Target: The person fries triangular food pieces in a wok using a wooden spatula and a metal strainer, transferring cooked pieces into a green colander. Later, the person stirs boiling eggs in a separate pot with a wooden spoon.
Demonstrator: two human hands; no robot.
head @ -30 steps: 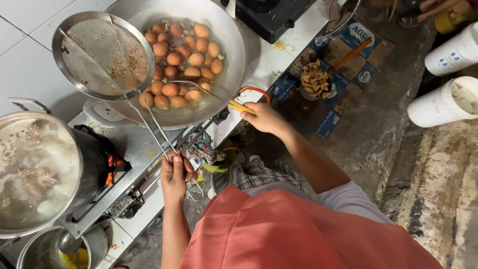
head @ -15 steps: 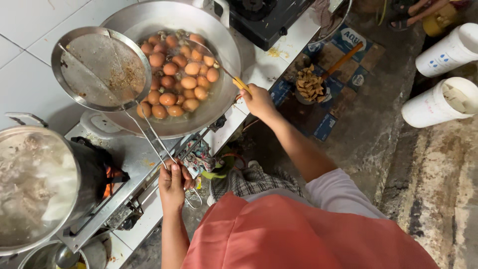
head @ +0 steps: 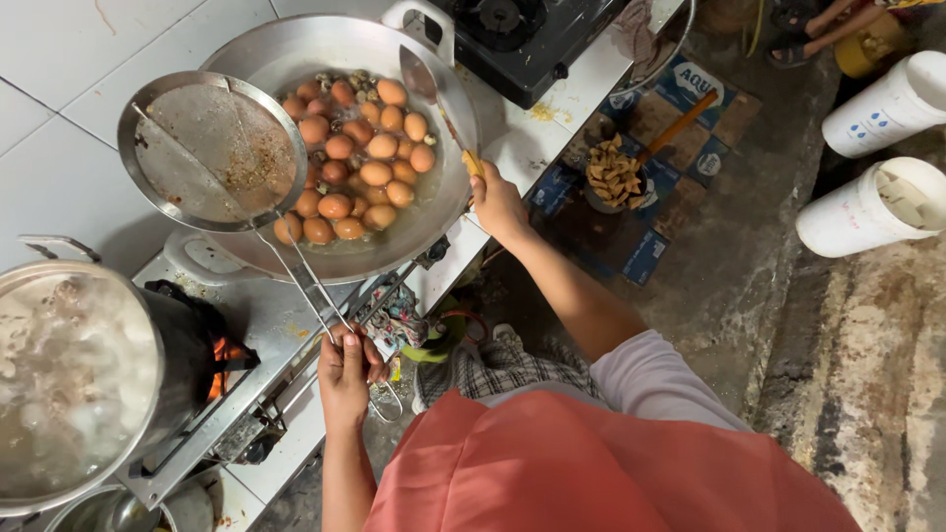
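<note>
A white tiled tabletop (head: 59,187) runs along the left, its squares smooth and glossy, and drops off to a rough, stained concrete floor (head: 867,374) on the right. On the tabletop sits a wide, shallow metal wok (head: 296,59) with a looped handle, filled with round brown eggs (head: 360,172) lying in oily liquid. The left hand (head: 345,374) is closed around the thin wire handle of a round mesh skimmer (head: 212,153), whose flat, crusted disc hangs over the left edge of the wok. The right hand (head: 498,202) grips the yellow-tipped handle of a metal spatula (head: 424,84), its blade resting at the wok's far rim. To the left a large steel pot (head: 79,374) bubbles over a lit burner. A black gas stove (head: 522,39) stands beyond the wok. Two white plastic buckets (head: 867,202) stand on the floor.
</note>
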